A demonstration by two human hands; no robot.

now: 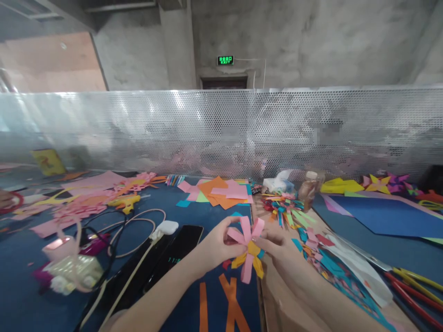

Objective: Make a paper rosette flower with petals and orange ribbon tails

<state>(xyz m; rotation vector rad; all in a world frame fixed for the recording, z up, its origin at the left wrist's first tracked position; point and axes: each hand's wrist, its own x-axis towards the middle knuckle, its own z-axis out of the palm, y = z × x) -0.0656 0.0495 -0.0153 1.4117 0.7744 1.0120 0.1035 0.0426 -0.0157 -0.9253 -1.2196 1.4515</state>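
A paper flower of pink loops, with yellow-orange folded pieces below and a little blue behind, is held up between both hands. My left hand pinches its left side, thumb and fingers closed on the pink loops. On the other side, my right hand grips the flower near its centre with closed fingertips. Orange paper strips lie on the blue table surface just below the flower. A dark phone rests to the left, partly behind my left forearm.
Left are cables, a white charger, a yellow glue gun and pink paper pieces. Orange sheets lie behind the hands. Right are paper scraps, a bottle, scissors and a blue sheet. A perforated metal screen stands behind.
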